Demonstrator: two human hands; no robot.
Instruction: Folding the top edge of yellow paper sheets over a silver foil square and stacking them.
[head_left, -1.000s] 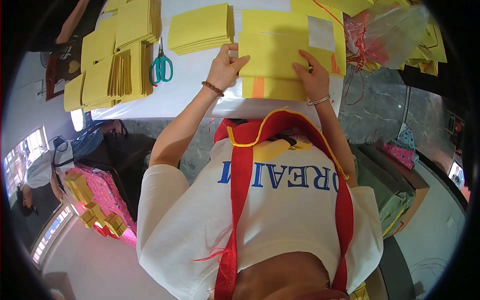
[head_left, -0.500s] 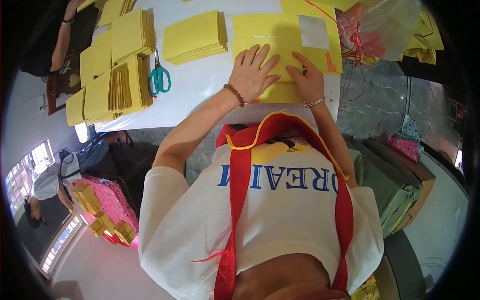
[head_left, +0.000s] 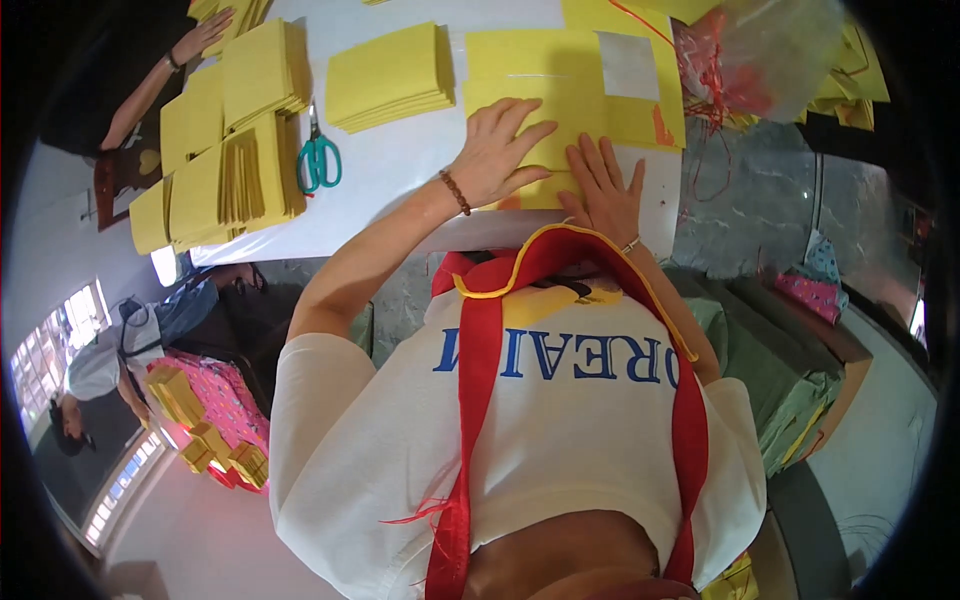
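Yellow paper sheets (head_left: 535,52) lie on the white-covered table (head_left: 410,180) in front of me, the nearest part folded over on itself. My left hand (head_left: 500,150) rests on the folded paper, fingers spread and pointing away from me. Close by on the right, my right hand (head_left: 607,190) lies flat with its fingers stretched out, touching the paper's near right edge. Neither hand grips anything. A white patch (head_left: 628,65) shows beside the sheet's far right part. Left of the paper sits a neat stack of folded yellow paper (head_left: 388,75).
Scissors with teal handles (head_left: 319,163) lie by several folded yellow stacks (head_left: 220,180) at the left. Another person's hand (head_left: 203,35) touches the far left stack. A clear plastic bag (head_left: 770,60) with red string is at the far right. Wrapped green bundles (head_left: 770,370) stand right of me.
My right hand has drawn nearer to me and flattened out, its fingers now stretched. My left hand has shifted slightly nearer and left. The other person's hand has reached onto the far left stack.
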